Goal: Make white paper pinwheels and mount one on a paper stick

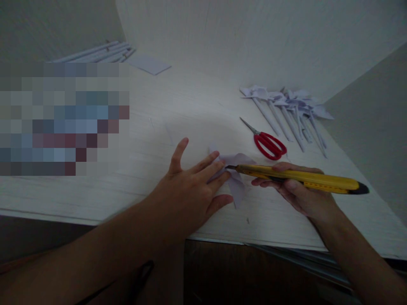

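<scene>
White tabletop (197,106): near its front, the left hand (195,184), spread flat, gripping nothing, rests on white paper (238,186); the right hand (307,201) grasps a yellow utility knife (302,176), its tip at the paper. Red-handled scissors (270,145) lie beyond.

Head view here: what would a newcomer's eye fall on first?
Most likely the yellow cutter in the right hand, its blade close to the spread left hand, which lies over white paper. The red-handled scissors probably come next, on the white tabletop just beyond the cutter. Farther back at the right, a cluster of folded paper shapes with white sticks stands out.
</scene>
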A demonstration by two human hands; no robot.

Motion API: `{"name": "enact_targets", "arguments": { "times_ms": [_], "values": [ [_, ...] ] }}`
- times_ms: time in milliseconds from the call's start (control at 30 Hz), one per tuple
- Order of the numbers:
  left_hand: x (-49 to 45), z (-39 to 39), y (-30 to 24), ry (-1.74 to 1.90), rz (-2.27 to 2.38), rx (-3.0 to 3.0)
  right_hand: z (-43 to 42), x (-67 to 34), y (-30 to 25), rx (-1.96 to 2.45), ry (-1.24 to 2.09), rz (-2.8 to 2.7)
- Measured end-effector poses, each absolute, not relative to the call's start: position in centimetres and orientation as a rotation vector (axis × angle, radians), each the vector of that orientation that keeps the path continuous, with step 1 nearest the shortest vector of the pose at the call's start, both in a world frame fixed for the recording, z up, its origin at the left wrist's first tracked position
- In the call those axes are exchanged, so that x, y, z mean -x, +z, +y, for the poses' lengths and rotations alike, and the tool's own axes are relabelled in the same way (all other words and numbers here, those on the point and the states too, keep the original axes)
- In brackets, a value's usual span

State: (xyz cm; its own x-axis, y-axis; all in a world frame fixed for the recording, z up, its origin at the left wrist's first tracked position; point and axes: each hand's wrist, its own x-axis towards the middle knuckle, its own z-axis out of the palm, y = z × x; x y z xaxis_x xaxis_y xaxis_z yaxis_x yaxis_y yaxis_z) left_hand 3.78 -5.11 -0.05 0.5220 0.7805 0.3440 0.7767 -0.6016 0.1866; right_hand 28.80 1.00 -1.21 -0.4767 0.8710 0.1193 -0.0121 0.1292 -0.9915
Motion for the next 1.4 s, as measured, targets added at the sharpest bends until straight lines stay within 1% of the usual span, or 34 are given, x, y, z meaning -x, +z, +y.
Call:
{"name": "enact_targets", "arguments": {
  "times_ms": [167,633,1000,1400],
  "values": [
    [-3.8,-5.0,-0.4,0.658,1.401,-2.733,1.0,-28.2,-0.8,0.830,1.496,-1.549],
    [-4.0,-5.1,-0.5,0.646,1.437,-2.731,1.2,-28.0,-0.9,0.762,1.548,-1.609],
    [-4.1,-4.8,-1.1,0.677,1.463,-2.770,0.9,-28.7,-1.3,0.805,1.415,-1.708],
    [-4.0,-4.6,-1.1,0.673,1.435,-2.777,0.9,-29.1,-1.6,0.792,1.417,-1.715]
  ]
}}
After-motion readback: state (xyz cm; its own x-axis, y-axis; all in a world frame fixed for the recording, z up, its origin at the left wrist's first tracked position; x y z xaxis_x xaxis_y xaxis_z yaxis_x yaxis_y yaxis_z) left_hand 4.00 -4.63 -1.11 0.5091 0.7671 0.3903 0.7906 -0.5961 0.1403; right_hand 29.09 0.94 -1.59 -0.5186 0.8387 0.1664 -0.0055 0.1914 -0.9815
